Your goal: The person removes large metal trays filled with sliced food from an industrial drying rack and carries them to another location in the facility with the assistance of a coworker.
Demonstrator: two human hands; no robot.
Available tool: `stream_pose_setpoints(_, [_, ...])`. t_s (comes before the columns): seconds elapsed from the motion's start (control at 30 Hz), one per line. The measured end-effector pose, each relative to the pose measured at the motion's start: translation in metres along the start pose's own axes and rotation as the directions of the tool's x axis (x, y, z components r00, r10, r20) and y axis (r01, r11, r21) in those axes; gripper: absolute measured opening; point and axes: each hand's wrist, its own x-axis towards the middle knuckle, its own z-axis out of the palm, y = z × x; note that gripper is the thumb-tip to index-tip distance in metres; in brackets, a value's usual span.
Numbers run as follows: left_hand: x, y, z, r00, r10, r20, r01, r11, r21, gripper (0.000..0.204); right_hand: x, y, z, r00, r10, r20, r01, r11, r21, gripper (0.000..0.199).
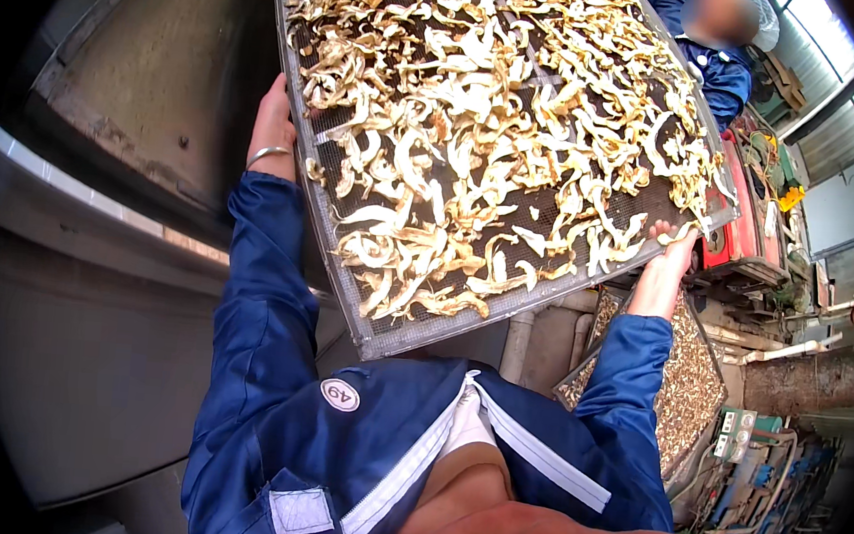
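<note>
A large framed mesh drying tray [376, 343] is held up in front of me, tilted, its near left corner close to my chest. Pale, curled dried slices [478, 130], which look like mushroom, lie spread over the mesh. My left hand [274, 119], with a metal bangle at the wrist, grips the tray's left side; its fingers are mostly hidden behind the frame. At the near right corner my right hand [671, 254] supports the tray from below, some fingertips showing by the rim.
Below my right arm lies another tray [693, 388] covered with small brownish pieces. Another person [720, 49] in blue stands beyond the tray's far right edge. Red machinery [737, 216], pipes [517, 344] and a control box [735, 435] are at the right. A large panel [146, 74] fills the left.
</note>
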Motion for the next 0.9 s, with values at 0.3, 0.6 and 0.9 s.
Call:
stream_pose_setpoints(0.3, [0.009,0.001,-0.016,1.0,-0.024,-0.02,0.024,1.0,0.019,0.034,-0.023,0.004,0.019,0.999,0.04,0.014,-0.041,0.995,0.089,0.045])
stream_pose_setpoints(0.6, [-0.013,-0.016,-0.012,0.992,-0.082,-0.099,0.072,0.992,-0.099,0.036,-0.046,-0.001,0.012,0.992,0.082,-0.094,-0.086,0.996,-0.032,0.045])
stream_pose_setpoints(0.9, [-0.03,-0.029,-0.015,0.969,-0.215,-0.125,0.193,0.968,-0.162,0.041,-0.044,0.005,-0.013,0.984,0.114,-0.136,-0.124,0.99,-0.067,0.049])
